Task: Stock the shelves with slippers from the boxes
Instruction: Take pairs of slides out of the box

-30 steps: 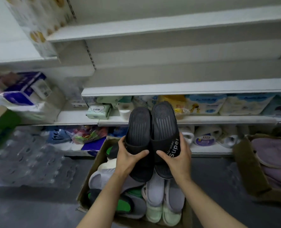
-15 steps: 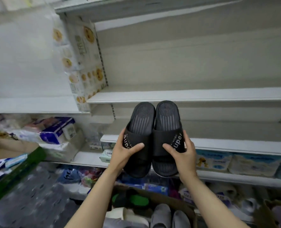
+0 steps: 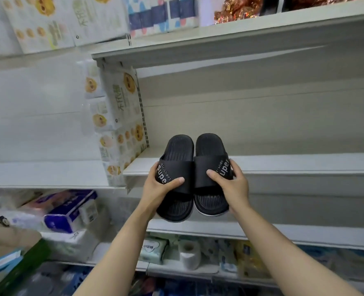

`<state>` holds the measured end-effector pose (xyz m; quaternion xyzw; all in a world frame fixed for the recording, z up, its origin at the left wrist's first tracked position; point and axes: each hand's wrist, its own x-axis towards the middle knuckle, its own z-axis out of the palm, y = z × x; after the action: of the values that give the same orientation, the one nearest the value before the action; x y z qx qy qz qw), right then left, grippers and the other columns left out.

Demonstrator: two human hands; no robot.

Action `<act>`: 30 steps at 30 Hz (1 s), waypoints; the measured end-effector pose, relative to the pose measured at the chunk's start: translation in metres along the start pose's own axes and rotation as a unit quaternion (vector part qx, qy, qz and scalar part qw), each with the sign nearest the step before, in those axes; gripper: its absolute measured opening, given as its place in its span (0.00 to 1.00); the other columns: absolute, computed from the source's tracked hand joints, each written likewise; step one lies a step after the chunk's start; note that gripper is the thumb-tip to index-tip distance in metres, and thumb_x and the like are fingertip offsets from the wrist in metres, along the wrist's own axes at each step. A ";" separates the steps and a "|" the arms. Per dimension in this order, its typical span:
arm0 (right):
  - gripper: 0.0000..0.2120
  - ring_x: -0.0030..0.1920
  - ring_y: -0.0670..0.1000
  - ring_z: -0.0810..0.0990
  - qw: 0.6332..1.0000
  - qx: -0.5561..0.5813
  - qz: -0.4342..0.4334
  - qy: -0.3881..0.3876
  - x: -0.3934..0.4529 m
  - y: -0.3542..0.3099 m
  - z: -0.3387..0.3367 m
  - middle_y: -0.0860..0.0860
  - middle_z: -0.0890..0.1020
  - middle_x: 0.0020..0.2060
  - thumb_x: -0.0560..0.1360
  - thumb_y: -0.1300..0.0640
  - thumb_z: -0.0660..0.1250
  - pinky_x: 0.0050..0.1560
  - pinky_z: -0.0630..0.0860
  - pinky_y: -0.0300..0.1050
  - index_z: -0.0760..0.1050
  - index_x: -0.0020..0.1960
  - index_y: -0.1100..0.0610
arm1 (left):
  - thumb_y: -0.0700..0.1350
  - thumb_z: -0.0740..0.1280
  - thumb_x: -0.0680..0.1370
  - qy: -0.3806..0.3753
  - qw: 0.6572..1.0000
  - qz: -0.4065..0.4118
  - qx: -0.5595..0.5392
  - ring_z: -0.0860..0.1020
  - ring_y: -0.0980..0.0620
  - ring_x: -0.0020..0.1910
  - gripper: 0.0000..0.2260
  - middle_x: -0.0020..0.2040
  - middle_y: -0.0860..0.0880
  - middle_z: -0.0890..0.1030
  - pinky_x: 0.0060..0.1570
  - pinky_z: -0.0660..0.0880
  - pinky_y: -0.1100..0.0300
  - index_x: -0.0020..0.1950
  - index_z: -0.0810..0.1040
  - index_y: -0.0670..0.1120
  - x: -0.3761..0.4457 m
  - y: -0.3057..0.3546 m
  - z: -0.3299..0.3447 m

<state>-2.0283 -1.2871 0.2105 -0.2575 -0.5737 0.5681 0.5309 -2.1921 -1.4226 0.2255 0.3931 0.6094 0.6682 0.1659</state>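
Left hand (image 3: pixel 158 190) closed on left black slipper (image 3: pixel 175 178), right hand (image 3: pixel 233 184) closed on right black slipper (image 3: pixel 211 174); pair held side by side, toes raised over front edge of white shelf (image 3: pixel 294 165).

Even, soft overhead light; wide-angle bending and blur at the edges.

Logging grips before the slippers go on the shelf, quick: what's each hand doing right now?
Left hand: closed on the left black slipper, thumb over its strap.
Right hand: closed on the right black slipper, thumb over its strap.
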 end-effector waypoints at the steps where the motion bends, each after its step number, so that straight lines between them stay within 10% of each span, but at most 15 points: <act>1: 0.28 0.51 0.46 0.84 1.000 -0.005 0.003 0.006 0.009 0.001 0.013 0.43 0.85 0.50 0.56 0.45 0.81 0.56 0.80 0.53 0.79 0.56 0.44 | 0.43 0.82 0.66 0.002 1.000 0.001 0.002 0.83 0.57 0.53 0.31 0.57 0.53 0.83 0.49 0.79 0.65 0.65 0.74 0.54 0.014 -0.002 -0.008; 8: 0.25 0.48 0.50 0.84 0.995 -0.025 0.092 0.031 0.085 0.011 0.072 0.46 0.85 0.46 0.53 0.44 0.82 0.54 0.81 0.54 0.80 0.47 0.48 | 0.60 0.83 0.56 0.008 0.998 -0.036 0.048 0.81 0.54 0.56 0.46 0.60 0.55 0.80 0.59 0.79 0.51 0.70 0.70 0.52 0.115 -0.018 -0.036; 23: 0.23 0.54 0.56 0.80 0.963 -0.242 0.105 0.049 0.151 0.049 0.100 0.46 0.83 0.46 0.59 0.31 0.71 0.56 0.78 0.53 0.75 0.43 0.46 | 0.75 0.74 0.55 0.011 0.976 -0.134 0.170 0.80 0.47 0.56 0.36 0.54 0.53 0.82 0.60 0.77 0.48 0.54 0.72 0.57 0.192 -0.059 -0.035; 30: 0.42 0.63 0.58 0.72 0.920 -0.392 0.003 0.023 0.131 0.058 0.104 0.47 0.74 0.64 0.62 0.28 0.68 0.59 0.74 0.53 0.67 0.70 0.47 | 0.74 0.67 0.64 0.048 0.932 -0.043 0.356 0.70 0.41 0.68 0.44 0.71 0.51 0.71 0.63 0.72 0.43 0.73 0.65 0.51 0.172 -0.046 -0.011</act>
<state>-2.1799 -1.1960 0.2199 -0.4597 -0.7372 0.2936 0.3988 -2.3213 -1.3000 0.2385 0.3676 0.8307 0.4179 0.0147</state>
